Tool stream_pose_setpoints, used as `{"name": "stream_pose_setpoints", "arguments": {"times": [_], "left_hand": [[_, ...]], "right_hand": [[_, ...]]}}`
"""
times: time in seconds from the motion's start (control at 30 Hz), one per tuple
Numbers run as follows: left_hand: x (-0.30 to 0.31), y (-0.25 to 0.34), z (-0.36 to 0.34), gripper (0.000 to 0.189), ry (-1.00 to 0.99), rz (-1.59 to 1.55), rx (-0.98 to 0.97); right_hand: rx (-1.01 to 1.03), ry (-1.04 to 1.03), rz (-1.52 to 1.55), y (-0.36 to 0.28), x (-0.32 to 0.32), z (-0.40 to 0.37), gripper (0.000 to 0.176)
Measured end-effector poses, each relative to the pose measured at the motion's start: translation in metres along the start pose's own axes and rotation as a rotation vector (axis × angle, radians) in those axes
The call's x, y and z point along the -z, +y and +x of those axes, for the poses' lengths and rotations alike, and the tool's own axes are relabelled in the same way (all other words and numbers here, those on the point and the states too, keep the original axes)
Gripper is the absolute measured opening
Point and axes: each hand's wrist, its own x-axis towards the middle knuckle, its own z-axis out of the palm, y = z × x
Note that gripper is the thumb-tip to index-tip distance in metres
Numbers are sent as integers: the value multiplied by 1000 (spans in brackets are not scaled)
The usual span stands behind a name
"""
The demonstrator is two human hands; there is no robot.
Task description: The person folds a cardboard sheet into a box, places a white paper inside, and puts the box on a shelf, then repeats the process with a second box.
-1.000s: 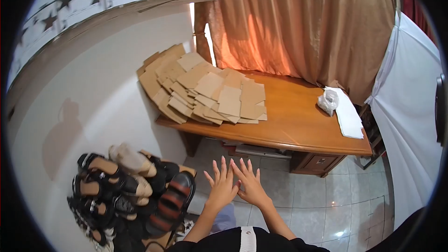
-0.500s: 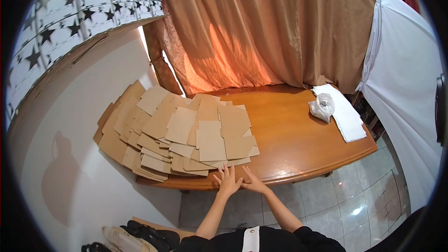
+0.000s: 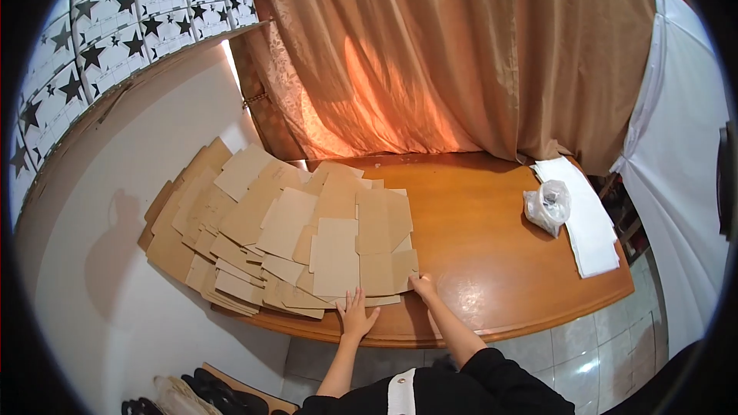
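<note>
Flattened cardboard boxes [image 3: 286, 223] lie overlapped in a wide pile on the left half of the wooden table [image 3: 469, 261]. At the near right of the pile is the top flattened cardboard box [image 3: 384, 221], with folded-out panels. My left hand [image 3: 356, 317] lies with fingers spread against the pile's near edge, at the table's front. My right hand [image 3: 423, 287] is closed at the near right corner of the top box, its fingers curled onto that edge. The fingertips of the right hand are partly hidden.
White sheets [image 3: 582, 230] lie at the table's right end, a clear plastic bag [image 3: 548, 206] partly over them. A brown curtain [image 3: 430, 54] hangs behind, and a white cloth [image 3: 676, 131] hangs at right. Star-printed boxes [image 3: 131, 23] are stacked at upper left. Dark items [image 3: 219, 392] lie at lower left.
My hands, close together at the table's front edge before, have moved apart. The right has gone to the box's right corner and closed there; the left rests at the near edge. The view has shifted.
</note>
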Motion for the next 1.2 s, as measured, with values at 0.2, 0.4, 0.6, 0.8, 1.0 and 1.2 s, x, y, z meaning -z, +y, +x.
{"name": "stream_pose_setpoints", "arguments": {"times": [0.2,0.4,0.6,0.8,1.0,1.2], "left_hand": [[18,99,-1,79,190,18,174],[-23,164,9,64,241,-131,6],[-58,189,28,39,288,-779,-353],[-84,196,35,61,0,-858,-503],[-55,214,31,113,-566,-710,-238],[-76,260,46,77,-591,-363,-305]], "right_hand": [[-76,-525,413,-23,67,-24,18],[-5,-530,227,-41,169,-60,28],[781,245,-336,-43,258,-67,51],[728,249,-711,-19,294,-59,60],[717,189,-664,23,298,-57,27],[721,167,-598,45,282,-52,23]]}}
